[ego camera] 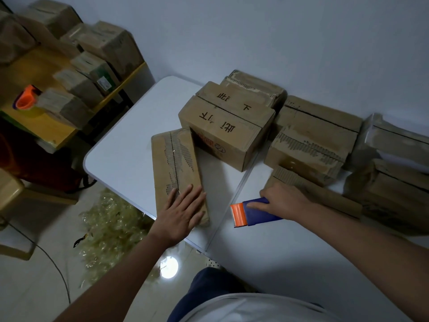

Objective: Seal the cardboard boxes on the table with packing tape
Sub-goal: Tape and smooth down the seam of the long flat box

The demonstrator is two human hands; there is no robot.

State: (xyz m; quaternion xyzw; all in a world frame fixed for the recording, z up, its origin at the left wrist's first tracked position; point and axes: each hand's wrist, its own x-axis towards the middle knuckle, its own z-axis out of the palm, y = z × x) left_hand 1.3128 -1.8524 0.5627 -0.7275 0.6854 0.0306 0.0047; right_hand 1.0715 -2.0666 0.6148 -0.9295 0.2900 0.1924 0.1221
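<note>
A long flat cardboard box [174, 163] lies at the near left of the white table [125, 140], its top seam worn and torn. My left hand [183, 211] rests flat on its near end, fingers straight. My right hand [282, 199] grips a blue tape dispenser [254, 211] with an orange front, held just above the table to the right of that box. A bigger box with black writing [222, 129] stands behind the flat one.
Several more worn boxes [311, 145] crowd the table's back and right side against the wall. A yellow side table [44, 122] at left carries sealed boxes and another orange dispenser [26, 98]. Scrap tape [109, 226] litters the floor.
</note>
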